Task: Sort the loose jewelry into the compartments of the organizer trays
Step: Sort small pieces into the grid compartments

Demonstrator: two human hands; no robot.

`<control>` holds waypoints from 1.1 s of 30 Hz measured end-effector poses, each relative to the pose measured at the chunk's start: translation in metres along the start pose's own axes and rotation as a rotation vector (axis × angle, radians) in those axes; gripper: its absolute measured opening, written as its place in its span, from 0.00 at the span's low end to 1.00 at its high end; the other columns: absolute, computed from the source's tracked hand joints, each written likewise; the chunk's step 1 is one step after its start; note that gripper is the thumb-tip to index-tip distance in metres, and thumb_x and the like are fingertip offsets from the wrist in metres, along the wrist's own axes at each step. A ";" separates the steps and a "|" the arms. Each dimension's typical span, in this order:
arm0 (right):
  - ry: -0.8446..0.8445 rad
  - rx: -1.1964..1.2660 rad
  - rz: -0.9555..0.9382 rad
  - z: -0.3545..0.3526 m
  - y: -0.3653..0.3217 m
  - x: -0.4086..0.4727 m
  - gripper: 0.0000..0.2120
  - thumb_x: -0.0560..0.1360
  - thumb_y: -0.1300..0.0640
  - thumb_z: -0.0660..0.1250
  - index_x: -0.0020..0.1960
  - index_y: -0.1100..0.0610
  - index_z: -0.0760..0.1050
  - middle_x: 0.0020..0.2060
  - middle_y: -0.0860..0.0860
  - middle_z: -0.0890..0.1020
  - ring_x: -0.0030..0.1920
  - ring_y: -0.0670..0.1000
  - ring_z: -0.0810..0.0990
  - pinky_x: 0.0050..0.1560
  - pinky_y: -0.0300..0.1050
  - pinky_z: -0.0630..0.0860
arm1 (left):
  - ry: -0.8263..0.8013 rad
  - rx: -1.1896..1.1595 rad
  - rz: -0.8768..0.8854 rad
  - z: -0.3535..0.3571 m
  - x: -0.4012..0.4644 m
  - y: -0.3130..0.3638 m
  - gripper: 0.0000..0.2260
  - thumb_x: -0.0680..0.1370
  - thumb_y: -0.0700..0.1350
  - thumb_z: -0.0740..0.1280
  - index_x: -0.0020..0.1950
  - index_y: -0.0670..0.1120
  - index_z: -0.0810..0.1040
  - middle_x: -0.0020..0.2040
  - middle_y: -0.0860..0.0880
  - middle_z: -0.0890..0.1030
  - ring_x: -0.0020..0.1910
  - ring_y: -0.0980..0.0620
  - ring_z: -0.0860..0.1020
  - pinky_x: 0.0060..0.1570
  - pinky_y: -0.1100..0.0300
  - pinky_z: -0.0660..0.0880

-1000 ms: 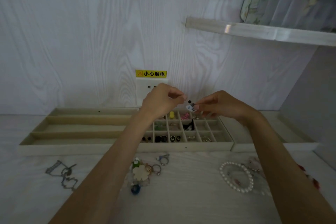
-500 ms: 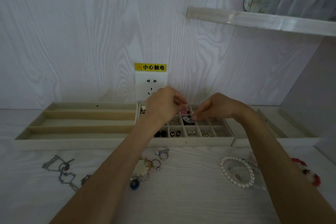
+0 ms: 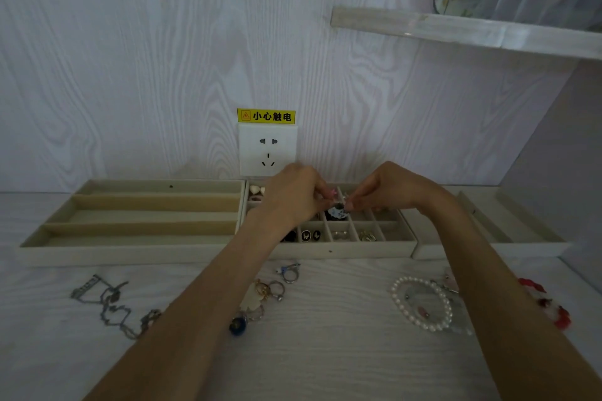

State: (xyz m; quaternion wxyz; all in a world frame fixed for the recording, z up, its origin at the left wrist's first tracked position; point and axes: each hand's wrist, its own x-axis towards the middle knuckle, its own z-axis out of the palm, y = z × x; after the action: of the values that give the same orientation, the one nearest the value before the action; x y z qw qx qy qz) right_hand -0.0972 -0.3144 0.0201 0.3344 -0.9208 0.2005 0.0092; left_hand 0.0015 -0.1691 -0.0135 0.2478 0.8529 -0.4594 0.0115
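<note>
head | both hands' fingers (image 3: 353,203) pinch small dark round earring (image 3: 337,212) | velvety grid tray (image 3: 374,251)

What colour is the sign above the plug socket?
Yellow with black writing, clearest in the head view.

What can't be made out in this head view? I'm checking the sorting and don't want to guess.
- The small dark piece between the fingertips: too small and dim to identify, or to tell whether either hand grips it.
- Grid tray compartments under the left hand and right hand: contents hidden.
- Red item: partly behind the right forearm.
- Shelf contents: cut off by the top edge.
</note>
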 end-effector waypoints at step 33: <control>-0.249 -0.735 0.041 -0.004 -0.047 -0.030 0.27 0.79 0.67 0.49 0.72 0.44 0.62 0.72 0.54 0.62 0.70 0.57 0.60 0.68 0.45 0.61 | -0.407 0.310 0.095 -0.032 0.000 0.005 0.16 0.81 0.47 0.56 0.62 0.64 0.75 0.74 0.57 0.62 0.72 0.50 0.56 0.67 0.53 0.56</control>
State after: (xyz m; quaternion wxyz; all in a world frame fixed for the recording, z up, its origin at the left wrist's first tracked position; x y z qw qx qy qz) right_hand -0.1075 -0.2738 0.0564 0.0036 -0.9669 0.1602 0.1987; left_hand 0.0044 -0.1577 0.0162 0.0160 0.8429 -0.5321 -0.0783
